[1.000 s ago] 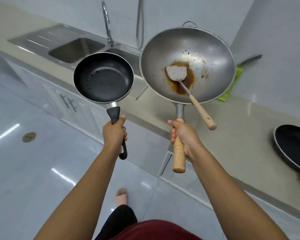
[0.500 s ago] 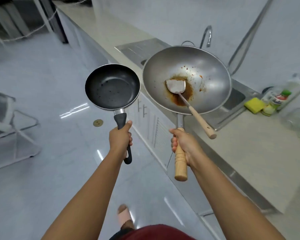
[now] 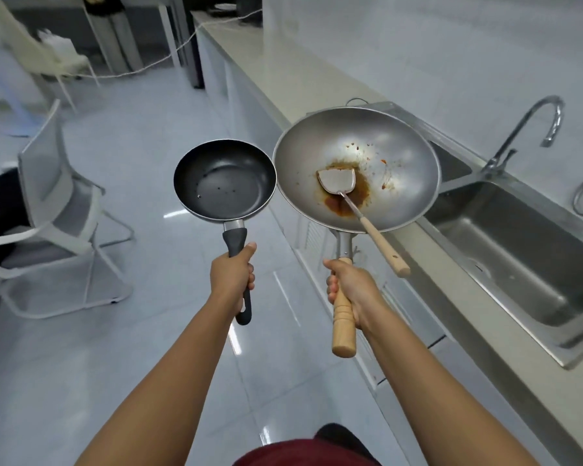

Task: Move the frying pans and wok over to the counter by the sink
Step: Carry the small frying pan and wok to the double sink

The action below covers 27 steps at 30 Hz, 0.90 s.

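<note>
My left hand (image 3: 233, 272) grips the black handle of a small black frying pan (image 3: 224, 185), held level over the floor. My right hand (image 3: 349, 289) grips the wooden handle of a large steel wok (image 3: 394, 169), held over the counter's front edge. Brown sauce stains the wok's bottom, and a metal spatula (image 3: 339, 181) with a wooden handle lies in it. The two rims nearly touch. The beige counter (image 3: 283, 72) stretches away ahead, beyond the steel sink (image 3: 519, 250) at right.
A curved faucet (image 3: 532, 126) rises behind the sink. White cabinet doors (image 3: 249, 112) run below the counter. A white chair (image 3: 64, 203) stands on the glossy tiled floor at left, another chair and a rope line farther back.
The view has swung left along the counter: the sink has slid to the right and the far counter has come into sight. Both hands keep the same grip on pan and wok.
</note>
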Motion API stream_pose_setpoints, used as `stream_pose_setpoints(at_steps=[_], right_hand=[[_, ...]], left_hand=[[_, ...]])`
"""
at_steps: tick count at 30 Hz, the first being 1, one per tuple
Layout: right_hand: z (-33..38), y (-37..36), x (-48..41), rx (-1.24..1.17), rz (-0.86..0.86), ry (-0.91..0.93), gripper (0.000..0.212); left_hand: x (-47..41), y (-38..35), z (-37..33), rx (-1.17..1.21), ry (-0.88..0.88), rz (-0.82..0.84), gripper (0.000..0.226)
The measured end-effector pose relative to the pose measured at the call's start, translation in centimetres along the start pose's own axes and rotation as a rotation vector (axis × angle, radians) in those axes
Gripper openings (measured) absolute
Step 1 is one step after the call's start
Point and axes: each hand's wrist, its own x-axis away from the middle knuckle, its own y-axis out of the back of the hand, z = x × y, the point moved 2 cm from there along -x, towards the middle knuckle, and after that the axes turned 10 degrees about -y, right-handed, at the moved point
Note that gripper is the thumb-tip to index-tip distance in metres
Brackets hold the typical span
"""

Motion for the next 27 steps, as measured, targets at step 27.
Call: stream_pose_setpoints(at_steps=[27], right_hand=[[30.5, -20.4, -30.9, 0.007, 0.109, -0.067, 0.009]], left_hand=[[-42.0, -11.2, -11.2, -0.029, -0.037, -0.098, 0.027]])
